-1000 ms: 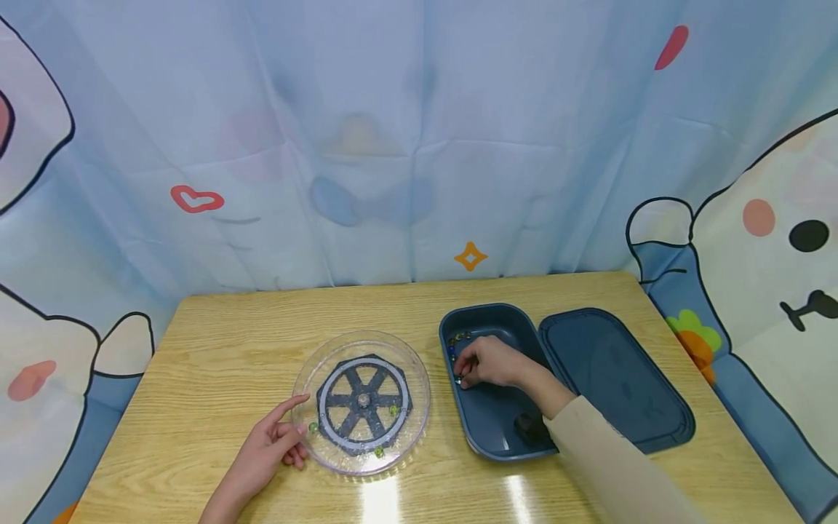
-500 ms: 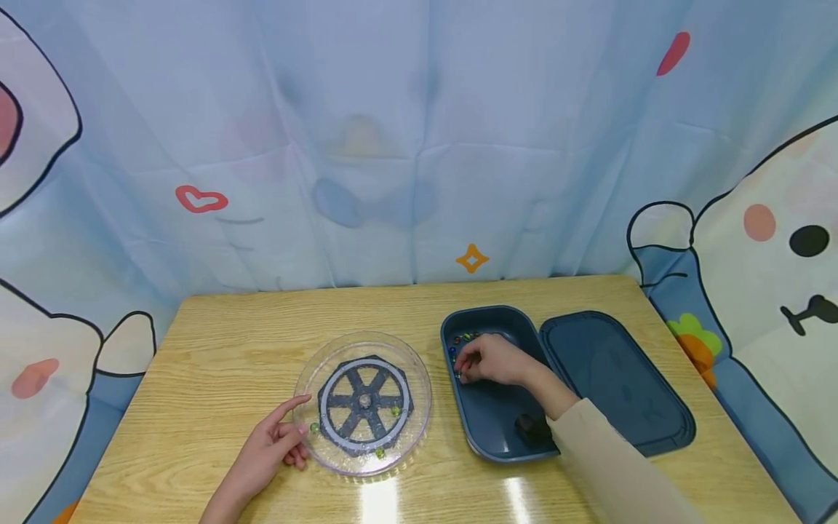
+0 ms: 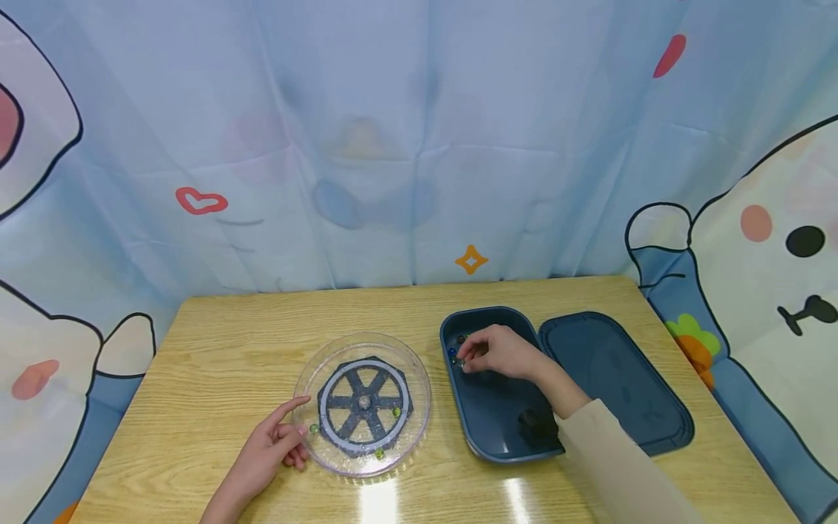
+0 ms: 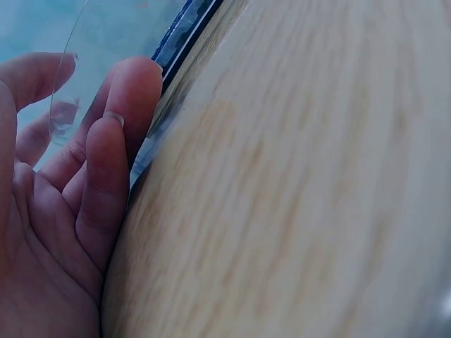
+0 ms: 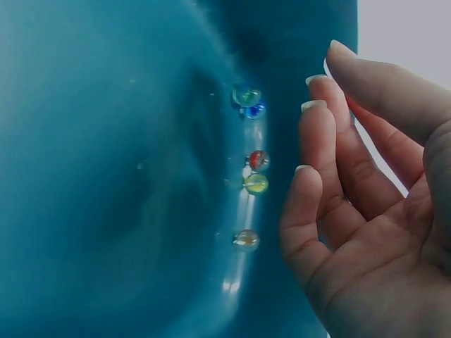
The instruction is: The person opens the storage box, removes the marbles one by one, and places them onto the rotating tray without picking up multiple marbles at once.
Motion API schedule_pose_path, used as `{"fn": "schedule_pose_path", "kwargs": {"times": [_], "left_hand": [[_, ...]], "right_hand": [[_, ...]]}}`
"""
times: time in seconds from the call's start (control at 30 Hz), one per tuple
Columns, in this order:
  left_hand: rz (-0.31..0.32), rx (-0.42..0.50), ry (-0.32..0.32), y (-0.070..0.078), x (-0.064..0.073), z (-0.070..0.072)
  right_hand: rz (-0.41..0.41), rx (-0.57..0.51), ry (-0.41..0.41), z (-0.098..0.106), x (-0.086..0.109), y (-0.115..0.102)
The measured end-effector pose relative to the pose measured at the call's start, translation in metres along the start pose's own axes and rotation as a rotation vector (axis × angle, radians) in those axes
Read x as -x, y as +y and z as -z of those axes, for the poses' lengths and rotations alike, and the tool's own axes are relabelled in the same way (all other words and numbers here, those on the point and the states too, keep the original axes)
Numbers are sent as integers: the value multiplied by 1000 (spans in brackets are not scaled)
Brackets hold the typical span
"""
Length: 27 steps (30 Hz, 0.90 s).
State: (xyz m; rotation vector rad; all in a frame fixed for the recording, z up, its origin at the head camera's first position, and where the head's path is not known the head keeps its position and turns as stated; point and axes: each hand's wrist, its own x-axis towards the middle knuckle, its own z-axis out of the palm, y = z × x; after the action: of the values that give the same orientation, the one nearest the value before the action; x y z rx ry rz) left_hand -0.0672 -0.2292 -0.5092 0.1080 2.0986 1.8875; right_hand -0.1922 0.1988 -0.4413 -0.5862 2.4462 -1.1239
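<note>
My right hand [image 3: 500, 353] reaches into a dark blue plastic box [image 3: 484, 455], thumb and fingers bent, close to the left wall. In the right wrist view nothing shows between the thumb [image 5: 380, 88] and fingers. Beside them, along the box's edge, lie several glass marbles: a greenish one [image 5: 246, 95] against a blue one [image 5: 255, 110], then red, yellow and clear-brown ones. My left hand [image 3: 262, 455] rests at the left rim of a clear round dish [image 3: 419, 429], index finger extended over it, other fingers loosely curled. Green-yellow marbles [image 3: 380, 453] lie in the dish.
A dark spoked wheel shape [image 3: 364, 400] shows through the dish. The box's flat blue lid [image 3: 618, 378] lies to the right of the box. All stand on a wood-grain table [image 3: 242, 349], with a cartoon-printed curtain [image 3: 366, 145] behind its far edge.
My right hand has shifted slightly toward the far end of the box, and the pale marble by its fingertips has moved the same way. The left hand and dish stay put.
</note>
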Motion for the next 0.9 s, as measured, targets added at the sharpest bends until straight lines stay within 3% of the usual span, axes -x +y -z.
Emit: {"fn": "schedule_pose_path", "kwargs": {"times": [0.4,0.9], "left_hand": [[-3,0,-2,-2,0,0],[-2,-9,15,0,0,-1]], "right_hand": [[84,-2,96,10,2,-18],[192,-35,57,-12,-4,-60]]}}
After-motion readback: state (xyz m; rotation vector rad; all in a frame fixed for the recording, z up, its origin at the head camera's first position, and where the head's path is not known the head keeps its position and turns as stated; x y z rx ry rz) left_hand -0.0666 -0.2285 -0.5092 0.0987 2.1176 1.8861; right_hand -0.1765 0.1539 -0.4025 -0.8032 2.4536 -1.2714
